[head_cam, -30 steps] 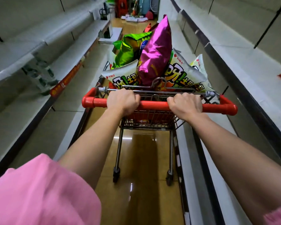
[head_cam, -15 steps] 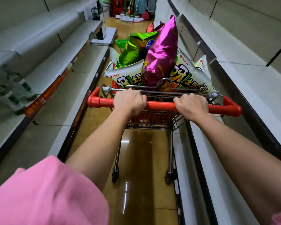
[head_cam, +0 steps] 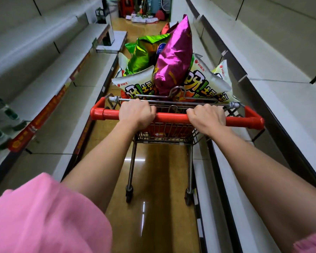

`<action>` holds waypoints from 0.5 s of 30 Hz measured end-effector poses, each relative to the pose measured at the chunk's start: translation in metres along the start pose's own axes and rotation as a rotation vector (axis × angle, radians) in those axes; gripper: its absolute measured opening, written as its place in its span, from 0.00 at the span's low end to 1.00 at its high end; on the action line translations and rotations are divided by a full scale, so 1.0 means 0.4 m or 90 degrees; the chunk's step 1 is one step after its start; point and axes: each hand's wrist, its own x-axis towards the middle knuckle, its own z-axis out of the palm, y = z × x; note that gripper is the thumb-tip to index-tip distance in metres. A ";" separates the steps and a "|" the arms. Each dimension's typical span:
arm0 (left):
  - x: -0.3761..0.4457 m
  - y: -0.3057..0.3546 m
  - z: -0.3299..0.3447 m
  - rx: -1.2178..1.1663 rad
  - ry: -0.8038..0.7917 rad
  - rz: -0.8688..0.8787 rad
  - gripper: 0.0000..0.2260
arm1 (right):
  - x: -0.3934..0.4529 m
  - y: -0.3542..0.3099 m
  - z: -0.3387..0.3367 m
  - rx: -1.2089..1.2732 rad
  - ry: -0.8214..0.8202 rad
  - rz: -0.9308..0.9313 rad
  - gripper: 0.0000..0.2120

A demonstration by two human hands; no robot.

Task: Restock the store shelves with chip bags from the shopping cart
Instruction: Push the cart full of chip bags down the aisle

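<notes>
Pink sleeve (head_cam: 44, 214) at lower left. Both bare forearms reaching up-frame. Left hand (head_cam: 136, 114) and right hand (head_cam: 207, 116), fingers curled tight around red cart handle (head_cam: 171, 118), mid-frame. Beyond, shopping cart (head_cam: 164, 136) piled with chip bags: white bag (head_cam: 135, 85), magenta bag (head_cam: 173, 57), green bag (head_cam: 144, 52). Grey shelves (head_cam: 274, 73) flanking both sides.

Cart handle (head_cam: 171, 118) red; chip bags: magenta foil (head_cam: 173, 57), green foil (head_cam: 144, 53), white with green lettering (head_cam: 135, 86); sleeve (head_cam: 44, 216) pink.
</notes>
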 end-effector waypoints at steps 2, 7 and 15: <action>0.009 -0.002 -0.001 0.015 -0.003 0.002 0.20 | 0.011 -0.002 -0.001 -0.008 -0.005 -0.009 0.21; -0.005 0.003 -0.028 0.063 -0.015 0.059 0.18 | 0.006 0.001 -0.006 -0.015 -0.016 -0.041 0.20; -0.012 0.049 -0.084 0.026 -0.049 -0.062 0.18 | 0.010 -0.016 -0.105 0.004 -0.154 -0.016 0.25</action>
